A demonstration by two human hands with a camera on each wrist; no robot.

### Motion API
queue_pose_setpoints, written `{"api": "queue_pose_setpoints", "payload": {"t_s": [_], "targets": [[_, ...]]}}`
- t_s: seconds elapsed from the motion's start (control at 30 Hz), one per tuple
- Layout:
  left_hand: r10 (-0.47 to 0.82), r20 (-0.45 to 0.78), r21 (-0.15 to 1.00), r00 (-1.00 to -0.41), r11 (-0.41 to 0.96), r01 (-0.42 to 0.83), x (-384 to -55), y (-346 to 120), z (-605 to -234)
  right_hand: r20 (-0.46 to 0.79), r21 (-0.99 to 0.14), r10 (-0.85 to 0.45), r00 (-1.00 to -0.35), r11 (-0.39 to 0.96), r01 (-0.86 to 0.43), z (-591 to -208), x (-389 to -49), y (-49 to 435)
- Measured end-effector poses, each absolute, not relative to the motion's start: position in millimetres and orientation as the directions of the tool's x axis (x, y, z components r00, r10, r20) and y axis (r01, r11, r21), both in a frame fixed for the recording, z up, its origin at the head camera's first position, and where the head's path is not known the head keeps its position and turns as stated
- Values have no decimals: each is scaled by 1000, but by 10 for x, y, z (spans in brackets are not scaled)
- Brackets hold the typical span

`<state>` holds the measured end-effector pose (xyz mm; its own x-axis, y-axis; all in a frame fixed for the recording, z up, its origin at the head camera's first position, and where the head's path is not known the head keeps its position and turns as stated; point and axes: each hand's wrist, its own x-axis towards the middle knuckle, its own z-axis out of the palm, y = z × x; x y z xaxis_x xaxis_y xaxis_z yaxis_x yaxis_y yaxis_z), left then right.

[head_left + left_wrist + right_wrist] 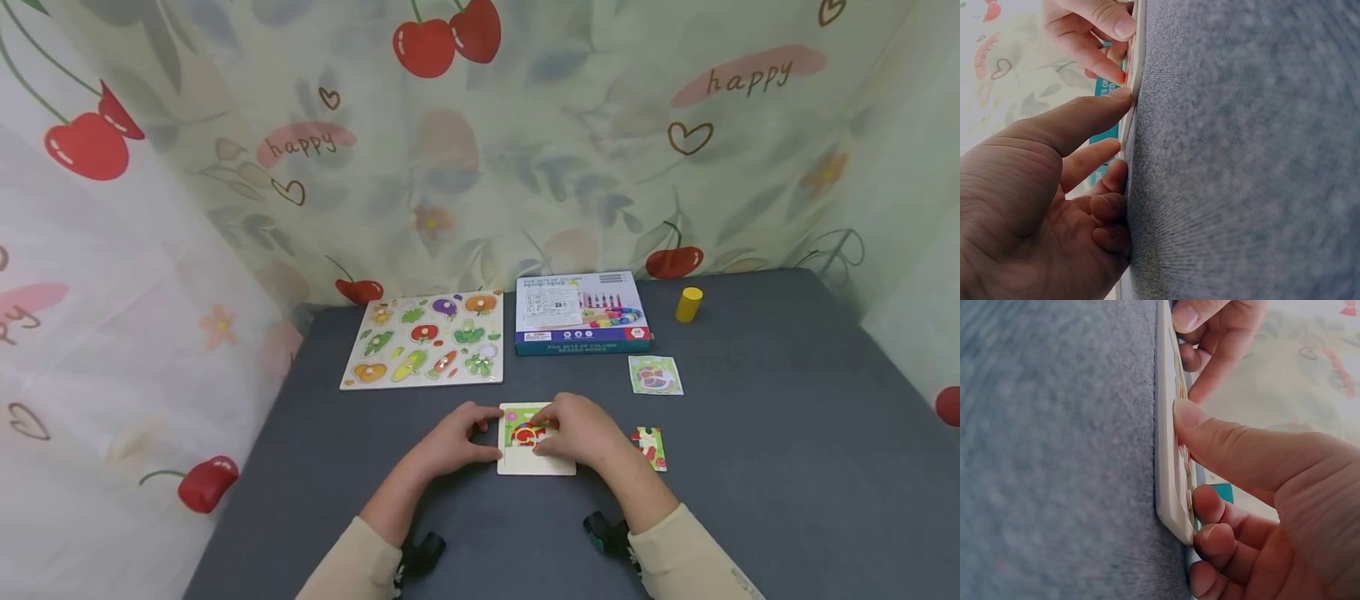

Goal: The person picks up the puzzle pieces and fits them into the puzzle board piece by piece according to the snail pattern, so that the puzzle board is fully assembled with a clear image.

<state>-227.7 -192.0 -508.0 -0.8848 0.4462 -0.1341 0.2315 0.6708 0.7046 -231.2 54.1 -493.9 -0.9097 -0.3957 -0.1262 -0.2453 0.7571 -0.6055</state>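
A small white puzzle tray point(536, 463) lies flat on the table in front of the person, with a red and green picture point(517, 429) partly filling it. At its left edge, the left hand point(450, 437) rests its thumb and index fingertips, spread apart along the rim. Over the picture's right part, the right hand point(581, 429) pinches a puzzle piece point(550, 427) between thumb and index finger, low against the tray; the fingers cover most of that piece. In the right wrist view, the right thumb point(1191, 419) lies close over the tray's face point(1169, 394).
Joined puzzle pieces point(652, 448) lie right of the right wrist, with a picture card point(656, 376) beyond them. Farther back are a vegetable peg board point(423, 337), a bead-set box point(583, 315) and a yellow cylinder point(688, 305). A printed curtain point(480, 167) hangs behind the table.
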Motion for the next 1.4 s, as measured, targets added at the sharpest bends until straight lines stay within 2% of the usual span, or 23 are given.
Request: {"api": "queue_pose_setpoints", "payload": {"t_s": [0.43, 0.9, 1.4], "targets": [[447, -143, 705, -883, 672, 226, -2259, -1908, -5028, -118, -550, -505, -855, 750, -367, -4891, -2320, 577], [432, -149, 690, -890, 690, 219, -2251, -1890, -5037, -113, -587, -460, -881, 746, -315, -4663, -2244, 665], [432, -156, 701, -888, 682, 209, -2254, -1888, -5022, 76, -523, -456, -887, 739, -425, -4262, -2009, 943]]}}
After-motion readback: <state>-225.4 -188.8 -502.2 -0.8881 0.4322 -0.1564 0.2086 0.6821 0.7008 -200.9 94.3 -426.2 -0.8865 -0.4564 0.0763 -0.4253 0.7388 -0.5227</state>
